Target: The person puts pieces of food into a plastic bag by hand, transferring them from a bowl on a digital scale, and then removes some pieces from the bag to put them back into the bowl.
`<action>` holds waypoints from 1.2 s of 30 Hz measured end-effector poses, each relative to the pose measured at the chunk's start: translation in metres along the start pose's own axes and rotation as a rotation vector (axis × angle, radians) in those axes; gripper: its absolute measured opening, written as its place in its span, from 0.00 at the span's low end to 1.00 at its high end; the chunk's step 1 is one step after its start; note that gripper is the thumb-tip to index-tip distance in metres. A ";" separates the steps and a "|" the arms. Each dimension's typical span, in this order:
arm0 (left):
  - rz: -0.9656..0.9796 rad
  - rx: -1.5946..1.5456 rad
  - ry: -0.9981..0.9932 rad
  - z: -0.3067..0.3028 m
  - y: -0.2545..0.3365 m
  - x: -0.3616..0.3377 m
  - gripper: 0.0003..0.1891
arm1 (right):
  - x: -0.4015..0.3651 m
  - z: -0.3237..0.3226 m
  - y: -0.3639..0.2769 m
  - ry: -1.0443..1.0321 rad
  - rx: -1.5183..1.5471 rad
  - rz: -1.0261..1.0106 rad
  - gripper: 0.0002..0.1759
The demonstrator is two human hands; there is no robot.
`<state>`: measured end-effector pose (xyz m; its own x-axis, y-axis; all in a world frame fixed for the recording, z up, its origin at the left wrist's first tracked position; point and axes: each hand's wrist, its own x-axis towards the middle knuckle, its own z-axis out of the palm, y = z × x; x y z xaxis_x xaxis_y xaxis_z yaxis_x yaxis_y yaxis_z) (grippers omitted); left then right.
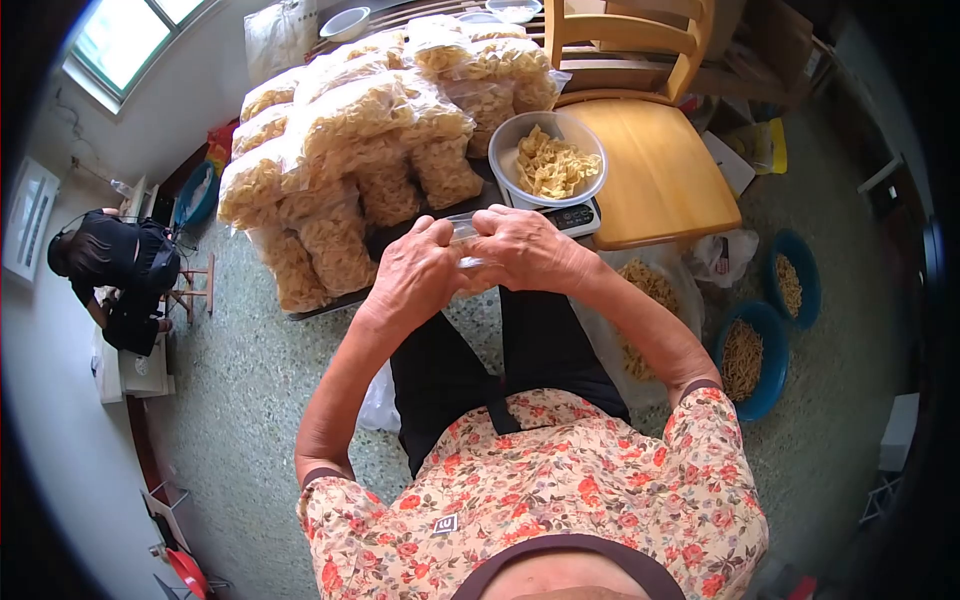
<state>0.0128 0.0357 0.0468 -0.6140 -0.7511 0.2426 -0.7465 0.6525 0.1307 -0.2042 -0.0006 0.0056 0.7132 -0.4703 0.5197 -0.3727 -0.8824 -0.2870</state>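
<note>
The shirt badge point(445, 523) shows an E-like mark; the scale display point(572, 216) is unreadable.

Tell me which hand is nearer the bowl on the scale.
Right. The right hand is just in front of the bowl on its scale; the left hand is farther, off to its left side. Both pinch a clear bag.

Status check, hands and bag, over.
Both shut on plastic bag: left hand, right hand. Bag looks empty. Full bowl on scale just beyond, nothing blocking.
</note>
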 end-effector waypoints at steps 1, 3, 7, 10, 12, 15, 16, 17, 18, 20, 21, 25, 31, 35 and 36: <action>-0.001 -0.001 -0.002 0.001 -0.002 0.000 0.16 | 0.002 0.001 0.000 -0.067 -0.061 0.035 0.20; -0.007 0.031 -0.049 0.002 -0.007 0.001 0.15 | 0.006 0.004 0.000 -0.135 -0.121 0.071 0.19; -0.017 0.032 -0.055 0.007 -0.018 0.005 0.14 | 0.014 0.013 0.004 -0.175 -0.177 0.157 0.24; -0.082 -0.035 0.035 0.007 -0.021 0.004 0.16 | 0.027 0.008 0.004 -0.224 -0.183 0.261 0.31; -0.085 -0.102 0.119 -0.001 -0.025 0.004 0.15 | 0.024 0.012 0.019 -0.091 -0.132 0.163 0.29; -0.074 -0.149 0.263 0.000 -0.029 0.005 0.08 | 0.029 0.003 0.023 0.111 0.081 0.139 0.14; -0.085 -0.152 0.292 0.003 -0.031 0.006 0.07 | 0.029 0.003 0.026 0.138 0.136 0.157 0.09; -0.084 -0.161 0.286 0.007 -0.031 0.005 0.07 | 0.030 0.005 0.030 0.147 0.140 0.146 0.08; -0.104 -0.147 0.299 0.011 -0.032 0.005 0.06 | 0.029 0.007 0.035 0.145 0.140 0.153 0.08; -0.125 -0.137 0.312 0.015 -0.032 0.004 0.05 | 0.028 0.011 0.042 0.128 0.139 0.146 0.08; -0.187 -0.138 0.292 0.015 -0.028 0.003 0.05 | 0.028 0.009 0.042 0.089 0.149 0.195 0.10; -0.203 -0.258 0.305 0.013 -0.029 0.004 0.06 | 0.031 -0.001 0.044 0.078 0.217 0.200 0.12; -0.180 -0.469 0.373 0.018 -0.032 0.011 0.07 | 0.034 -0.003 0.047 0.024 0.234 0.194 0.12; -0.241 -0.539 0.469 0.023 -0.031 0.009 0.06 | 0.033 -0.027 0.070 0.339 0.301 0.091 0.10; -0.249 -0.565 0.499 0.024 -0.030 0.009 0.06 | 0.025 -0.041 0.070 0.286 0.365 0.398 0.11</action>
<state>0.0235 0.0073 0.0218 -0.1592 -0.8351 0.5265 -0.5215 0.5240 0.6734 -0.2364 -0.0750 0.0314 0.3550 -0.7919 0.4969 -0.3141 -0.6017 -0.7344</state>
